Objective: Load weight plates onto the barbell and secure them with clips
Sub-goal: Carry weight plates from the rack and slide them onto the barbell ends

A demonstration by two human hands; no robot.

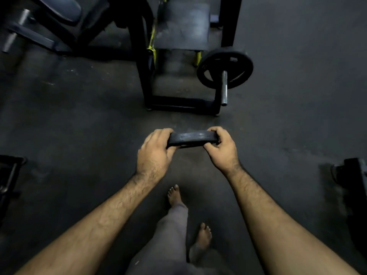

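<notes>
I hold a black weight plate (pixel 192 138) edge-on in front of me, roughly level, above the dark floor. My left hand (pixel 155 150) grips its left rim and my right hand (pixel 221 148) grips its right rim. Farther ahead and to the right, the chrome barbell sleeve (pixel 224 88) points toward me, with one black plate (pixel 225 68) sitting on it. The bare end of the sleeve sticks out in front of that plate. No clip is visible on the sleeve.
A black bench frame (pixel 148 84) with yellow straps stands left of the barbell end. Another padded machine (pixel 59 8) fills the upper left. Dark equipment sits at the left edge (pixel 10 175) and right edge (pixel 353 187). My bare feet (pixel 174 196) are on the floor below.
</notes>
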